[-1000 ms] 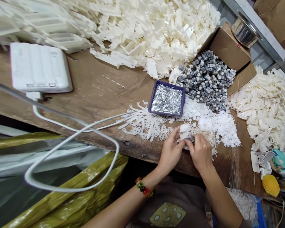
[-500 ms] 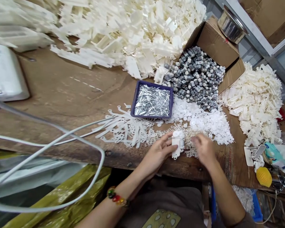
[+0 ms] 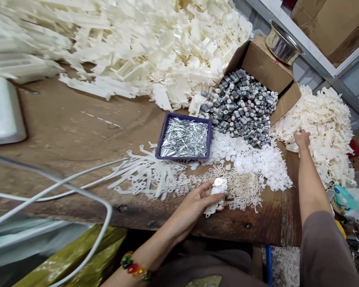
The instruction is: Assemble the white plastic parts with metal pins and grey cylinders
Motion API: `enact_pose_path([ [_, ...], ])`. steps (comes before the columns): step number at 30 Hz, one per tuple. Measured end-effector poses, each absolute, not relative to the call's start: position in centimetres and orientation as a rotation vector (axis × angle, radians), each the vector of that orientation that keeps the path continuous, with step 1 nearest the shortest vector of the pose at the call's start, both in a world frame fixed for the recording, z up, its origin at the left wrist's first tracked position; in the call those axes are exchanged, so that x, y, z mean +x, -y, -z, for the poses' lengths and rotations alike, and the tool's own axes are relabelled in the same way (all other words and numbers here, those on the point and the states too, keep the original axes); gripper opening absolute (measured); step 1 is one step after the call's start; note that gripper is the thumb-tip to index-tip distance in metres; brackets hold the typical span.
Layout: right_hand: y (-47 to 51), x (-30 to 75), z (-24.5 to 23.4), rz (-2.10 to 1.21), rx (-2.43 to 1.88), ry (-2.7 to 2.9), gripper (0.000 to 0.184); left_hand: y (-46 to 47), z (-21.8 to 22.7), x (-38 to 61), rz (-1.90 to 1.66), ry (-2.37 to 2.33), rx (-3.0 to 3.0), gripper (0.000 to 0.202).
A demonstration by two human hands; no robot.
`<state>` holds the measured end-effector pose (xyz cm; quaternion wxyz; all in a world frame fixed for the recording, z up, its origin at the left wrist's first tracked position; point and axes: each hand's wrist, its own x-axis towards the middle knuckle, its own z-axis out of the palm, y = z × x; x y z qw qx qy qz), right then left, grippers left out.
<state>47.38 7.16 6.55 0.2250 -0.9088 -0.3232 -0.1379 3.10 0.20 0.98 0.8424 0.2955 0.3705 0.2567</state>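
Observation:
In the head view my left hand (image 3: 202, 197) is closed on a small white plastic assembly (image 3: 215, 202), with a round white disc on its upper end. Fingers and thumb pinch it from the left, covering part of it, above the table's front edge. Far to the right, my right hand (image 3: 302, 138) touches the near side of a heap of cream plastic pieces (image 3: 326, 123). Its fingers look apart, and no piece shows plainly between them. Just beyond the left hand lie small beige parts (image 3: 245, 189) and white discs (image 3: 269, 163).
A purple tray (image 3: 159, 147) of metal pins stands behind white plastic strips (image 3: 152, 175). Grey-and-white parts (image 3: 239, 103) spill from a cardboard box (image 3: 269, 65). Large cream plastic pieces (image 3: 137, 48) pile at the back. Looping white cable (image 3: 106, 223) crosses the left side.
My right hand has gone from beside the assembly to the cream heap on the right. My left hand still holds the assembly, now tilted. The whole view has shifted slightly.

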Motion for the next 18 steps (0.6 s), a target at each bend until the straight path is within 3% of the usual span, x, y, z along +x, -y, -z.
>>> enact_pose_path([
  [4,-5.0,47.9,-5.1,0.31,-2.443,1.033,0.014,-0.1,-0.8,3.0,-0.561,-0.78,0.631,0.049],
  [7,-1.7,47.0,-3.8,0.308,-2.359,1.075,0.012,0.0,-0.7,3.0,-0.563,-0.742,0.556,0.051],
  [13,3.7,45.9,-3.8,0.256,-2.235,0.888,0.027,0.3,-0.7,3.1,-0.561,-0.665,0.578,0.061],
  [18,4.8,40.8,-4.9,0.029,-2.107,0.761,0.044,0.7,-0.7,3.6,-0.582,-0.656,0.609,0.063],
])
